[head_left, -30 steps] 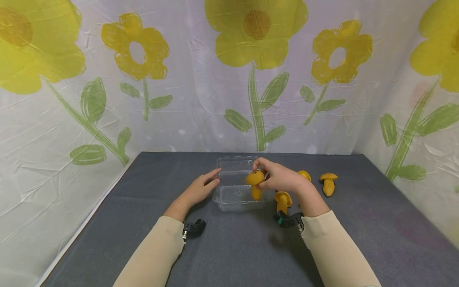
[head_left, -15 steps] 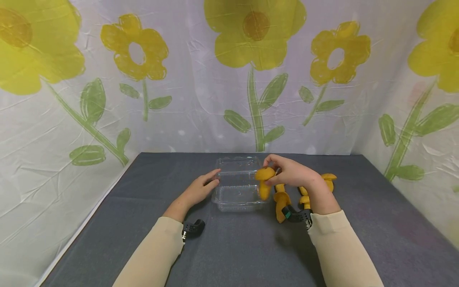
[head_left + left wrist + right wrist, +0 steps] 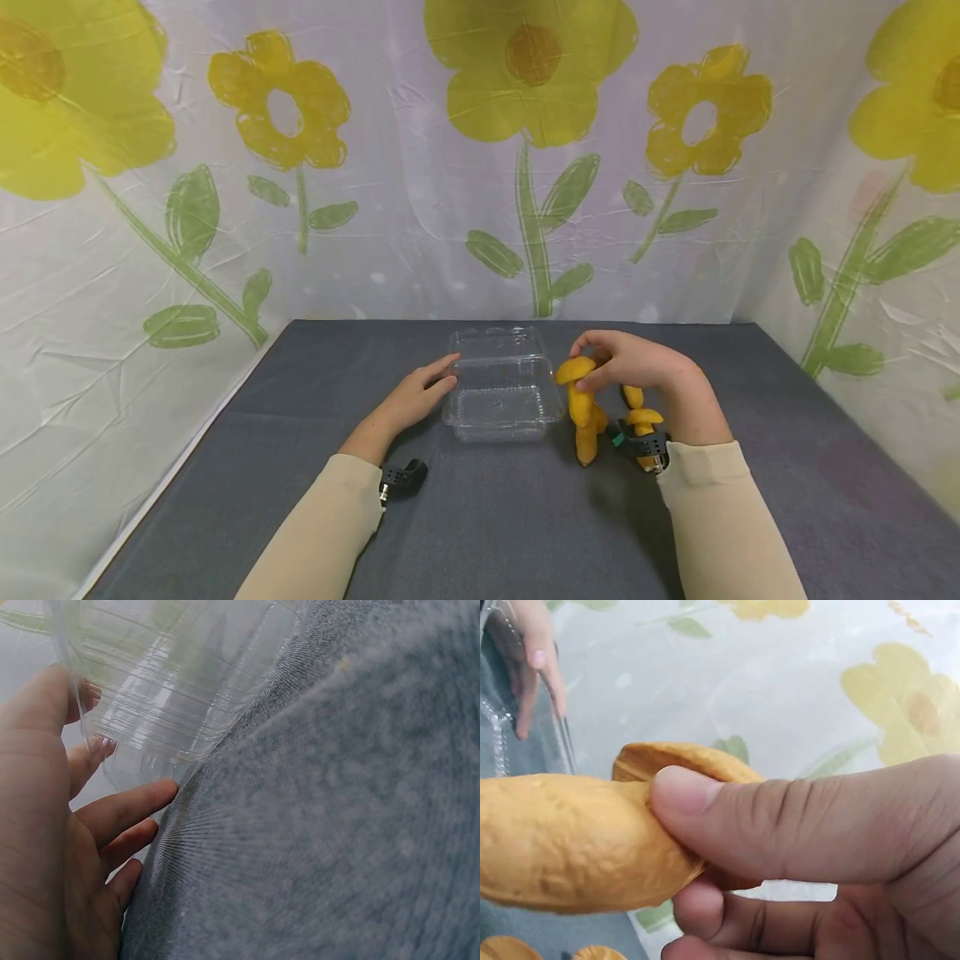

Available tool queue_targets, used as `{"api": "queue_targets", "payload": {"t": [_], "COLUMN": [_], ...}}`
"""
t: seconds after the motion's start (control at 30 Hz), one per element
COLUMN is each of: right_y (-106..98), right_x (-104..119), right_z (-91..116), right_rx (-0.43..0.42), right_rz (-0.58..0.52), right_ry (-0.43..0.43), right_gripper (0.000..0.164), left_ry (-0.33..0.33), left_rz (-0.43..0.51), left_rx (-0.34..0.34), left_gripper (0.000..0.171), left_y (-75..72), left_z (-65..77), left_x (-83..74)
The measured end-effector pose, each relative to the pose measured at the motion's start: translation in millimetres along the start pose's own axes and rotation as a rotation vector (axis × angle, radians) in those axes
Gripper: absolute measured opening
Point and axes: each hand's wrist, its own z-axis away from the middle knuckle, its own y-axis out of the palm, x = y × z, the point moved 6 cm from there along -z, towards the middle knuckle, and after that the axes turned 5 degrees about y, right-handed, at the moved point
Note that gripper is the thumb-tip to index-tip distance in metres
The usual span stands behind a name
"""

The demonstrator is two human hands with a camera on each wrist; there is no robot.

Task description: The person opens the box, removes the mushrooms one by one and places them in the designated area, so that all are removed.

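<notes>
My right hand point(image 3: 637, 360) pinches a yellow-orange mushroom point(image 3: 581, 405) between thumb and fingers, cap up and stem down, just right of a clear plastic box point(image 3: 501, 427). Up close in the right wrist view, the thumb presses the mushroom point(image 3: 577, 844) where stem meets cap. My left hand point(image 3: 411, 410) touches the box's left side with fingers extended. In the left wrist view its thumb and fingertips lie against the clear wall point(image 3: 157, 697). The box stands with its hinged lid point(image 3: 497, 343) raised at the back, and nothing shows inside it.
Behind the held mushroom lies another mushroom point(image 3: 587, 447), partly covered by it. More lie under the right wrist, one mushroom point(image 3: 645, 417) and a partly hidden one point(image 3: 633, 396). A grey cloth point(image 3: 480, 517) covers the table; a flowered curtain point(image 3: 405, 250) hangs behind.
My right hand has carried the mushroom rightward, from over the box to beyond its right side. The left hand has stayed at the box.
</notes>
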Motion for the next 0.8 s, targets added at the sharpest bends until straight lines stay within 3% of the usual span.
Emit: {"api": "queue_targets", "payload": {"t": [0.2, 0.33, 0.57, 0.8], "right_y": [-10, -16, -27, -39], "right_x": [-13, -20, -37, -65], "right_z": [8, 14, 27, 39], "right_rx": [0.012, 0.012, 0.003, -0.047], "right_rz": [-0.001, 0.018, -0.061, -0.095], "right_ry": [0.085, 0.097, 0.102, 0.168], "right_gripper": [0.047, 0.048, 0.05, 0.056], "left_ry": [0.007, 0.004, 0.006, 0.005], "left_rz": [0.01, 0.016, 0.01, 0.015], "left_rx": [0.005, 0.006, 0.001, -0.004], "left_gripper": [0.054, 0.054, 0.054, 0.054], "left_y": [0.0, -0.5, -0.2, 1.6], "left_z": [-0.9, -1.1, -1.8, -0.6], "left_x": [-0.1, -0.1, 0.9, 3.5]}}
